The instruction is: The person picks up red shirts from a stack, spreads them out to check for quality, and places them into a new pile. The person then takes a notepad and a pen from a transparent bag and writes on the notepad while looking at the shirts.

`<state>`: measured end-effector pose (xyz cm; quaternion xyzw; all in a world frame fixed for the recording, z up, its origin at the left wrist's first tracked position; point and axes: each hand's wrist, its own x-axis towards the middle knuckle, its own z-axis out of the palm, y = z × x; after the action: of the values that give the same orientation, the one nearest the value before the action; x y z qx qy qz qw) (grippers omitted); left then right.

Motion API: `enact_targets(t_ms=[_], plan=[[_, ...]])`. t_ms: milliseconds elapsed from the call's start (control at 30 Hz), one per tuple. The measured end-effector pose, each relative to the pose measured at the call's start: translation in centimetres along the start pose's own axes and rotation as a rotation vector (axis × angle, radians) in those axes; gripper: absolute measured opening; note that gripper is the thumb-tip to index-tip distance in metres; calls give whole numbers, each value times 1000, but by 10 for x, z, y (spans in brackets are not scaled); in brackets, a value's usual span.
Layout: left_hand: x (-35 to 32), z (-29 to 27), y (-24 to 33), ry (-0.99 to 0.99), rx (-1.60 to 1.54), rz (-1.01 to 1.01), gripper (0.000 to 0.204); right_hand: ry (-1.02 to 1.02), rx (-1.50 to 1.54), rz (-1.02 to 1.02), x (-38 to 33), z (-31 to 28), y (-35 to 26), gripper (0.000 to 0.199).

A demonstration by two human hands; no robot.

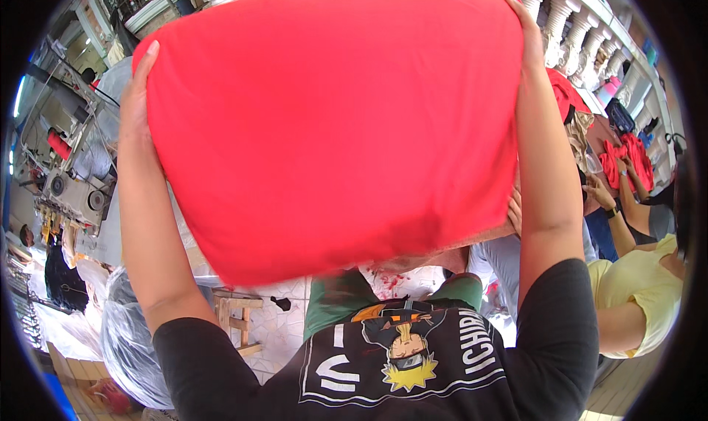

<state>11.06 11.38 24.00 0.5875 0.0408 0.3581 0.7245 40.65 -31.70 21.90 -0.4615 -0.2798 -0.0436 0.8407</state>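
Observation:
A large piece of plain red fabric (339,126) is spread between my raised arms and fills the middle of the head view. At its left edge my left hand (137,89) is closed on the cloth, thumb on the near side and the other fingers hidden. On the upper right edge my right hand (529,41) grips it the same way. The lower edge hangs free in front of me, slightly blurred. Whatever lies directly behind the fabric is hidden.
To the left stands an industrial sewing machine (74,196) with a red thread cone (58,143). Clear plastic wrapping (133,340) bulges below it, near a wooden stool (237,319). At right, a person in a yellow top (638,295) works close by. A white balustrade (571,33) runs behind.

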Motion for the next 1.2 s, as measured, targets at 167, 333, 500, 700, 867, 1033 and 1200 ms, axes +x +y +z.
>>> enact_targets(t_ms=[167, 333, 500, 700, 867, 1033, 1200], plan=[[19, -19, 14, 42, 66, 140, 48, -130, 190, 22, -15, 68, -2, 49], [-27, -37, -52, 147, -75, -29, 66, -48, 100, 181, -39, 18, 42, 41], [-166, -97, -181, 262, 32, -317, 66, -69, -153, 475, -190, -78, 111, 55], [-240, -131, -221, 222, 222, -218, 49, -102, -372, 656, -256, -139, 98, 48], [-161, -79, -166, 175, 879, 222, 47, -252, -954, 122, -191, -50, 53, 49], [-73, 12, -187, -220, 1329, 459, 62, -555, -1307, -410, -156, 66, 98, 59], [-70, 1, -275, -327, 1636, 144, 76, -486, -1813, -128, -160, 16, 217, 69]])
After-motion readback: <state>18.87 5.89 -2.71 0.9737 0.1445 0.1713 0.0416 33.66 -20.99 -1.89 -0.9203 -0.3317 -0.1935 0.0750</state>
